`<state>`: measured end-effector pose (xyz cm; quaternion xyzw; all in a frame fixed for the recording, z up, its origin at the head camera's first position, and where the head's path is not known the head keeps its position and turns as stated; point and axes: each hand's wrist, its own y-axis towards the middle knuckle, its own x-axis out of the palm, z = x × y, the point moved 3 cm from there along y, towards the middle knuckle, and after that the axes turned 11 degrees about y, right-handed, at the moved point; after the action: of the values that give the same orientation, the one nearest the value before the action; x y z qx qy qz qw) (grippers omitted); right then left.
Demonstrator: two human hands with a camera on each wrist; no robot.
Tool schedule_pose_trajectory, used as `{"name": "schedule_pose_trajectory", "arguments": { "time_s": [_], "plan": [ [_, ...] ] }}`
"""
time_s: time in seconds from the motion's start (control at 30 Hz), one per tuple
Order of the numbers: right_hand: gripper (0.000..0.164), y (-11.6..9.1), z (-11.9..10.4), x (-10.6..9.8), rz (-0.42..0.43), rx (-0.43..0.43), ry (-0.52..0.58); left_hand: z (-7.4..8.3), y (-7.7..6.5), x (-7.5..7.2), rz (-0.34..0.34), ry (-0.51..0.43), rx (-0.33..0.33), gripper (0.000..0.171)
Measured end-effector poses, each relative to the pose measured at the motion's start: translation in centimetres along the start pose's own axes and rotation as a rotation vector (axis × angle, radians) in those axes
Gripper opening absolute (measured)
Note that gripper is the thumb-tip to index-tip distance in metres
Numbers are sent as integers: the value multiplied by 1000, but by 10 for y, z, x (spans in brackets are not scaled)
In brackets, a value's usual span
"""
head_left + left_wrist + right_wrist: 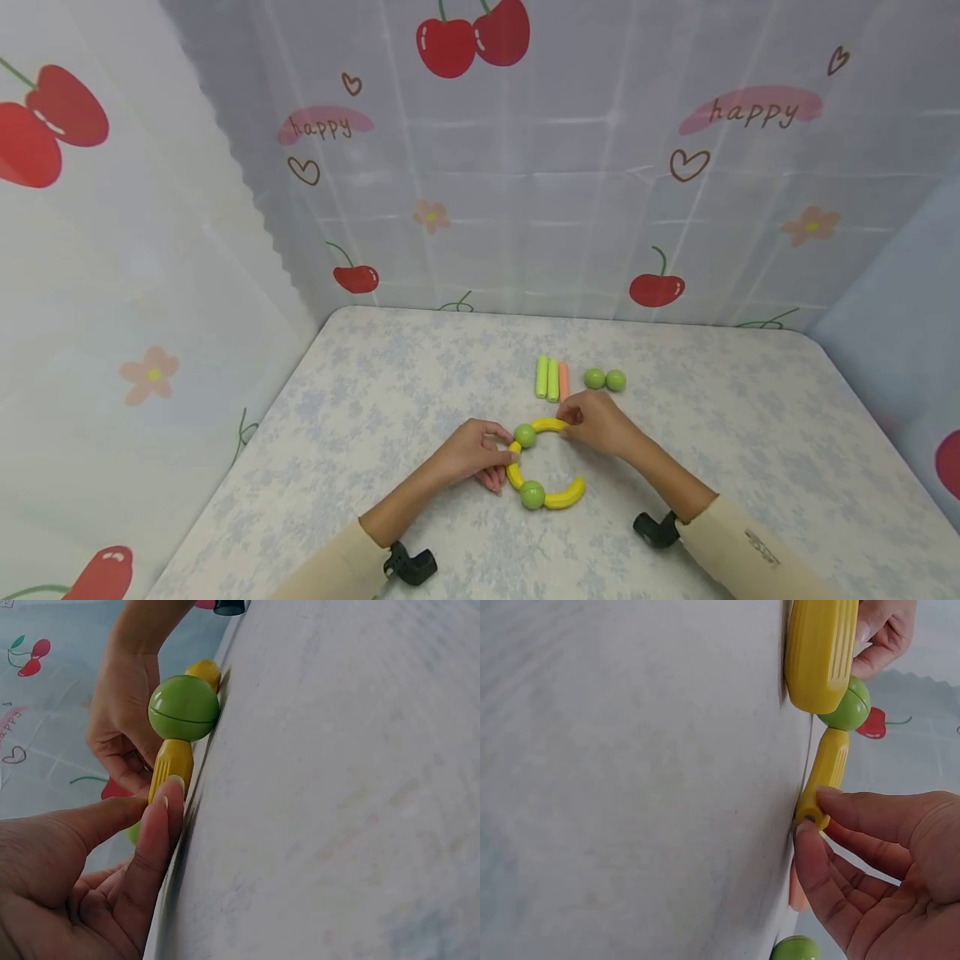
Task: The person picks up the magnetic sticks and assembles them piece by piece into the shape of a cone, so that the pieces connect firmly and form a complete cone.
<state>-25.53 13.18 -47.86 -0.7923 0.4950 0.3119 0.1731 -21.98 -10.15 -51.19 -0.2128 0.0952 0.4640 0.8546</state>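
Note:
Three yellow curved rods and two green balls form a C-shaped chain lying on the table, its gap facing right. My left hand (467,454) pinches the left curved rod (513,475) between thumb and fingers. At the top, my right hand (600,423) pinches the free end of another curved rod (550,425); a dark hole shows in that end in the right wrist view. One green ball (525,435) joins these two rods. The lower green ball (532,495) links the left rod to the bottom curved rod (566,497), which no hand touches.
Beyond the chain lie two lime-green straight rods (542,377) and a salmon-pink rod (564,379), side by side. Two more green balls (594,378) sit to their right. A patterned cloth covers the table (375,375); printed curtains (525,167) hang behind it.

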Motion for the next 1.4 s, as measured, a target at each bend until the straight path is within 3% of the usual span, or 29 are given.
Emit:
{"name": "schedule_pose_trajectory", "arguments": {
  "time_s": [0.17,0.3,0.57,0.7,0.87,1.03,1.4],
  "plan": [
    [16,0,1,0,0,22,24,1,1,-2,-22,45,-11,23],
    [20,-8,1,-2,27,54,40,3,1,-10,-18,141,-1,23],
    [20,-38,-1,-15,72,110,47,13,8,-31,93,374,75,21],
    [21,-53,-2,-15,56,130,57,21,16,-35,160,439,113,20],
    [22,-69,-2,-10,23,177,91,29,30,-31,178,500,169,17],
    [22,-77,-4,-2,-30,168,111,31,44,-24,155,542,218,17],
    [33,-79,-6,6,-86,173,104,34,61,-12,118,567,240,15]
  ]
}}
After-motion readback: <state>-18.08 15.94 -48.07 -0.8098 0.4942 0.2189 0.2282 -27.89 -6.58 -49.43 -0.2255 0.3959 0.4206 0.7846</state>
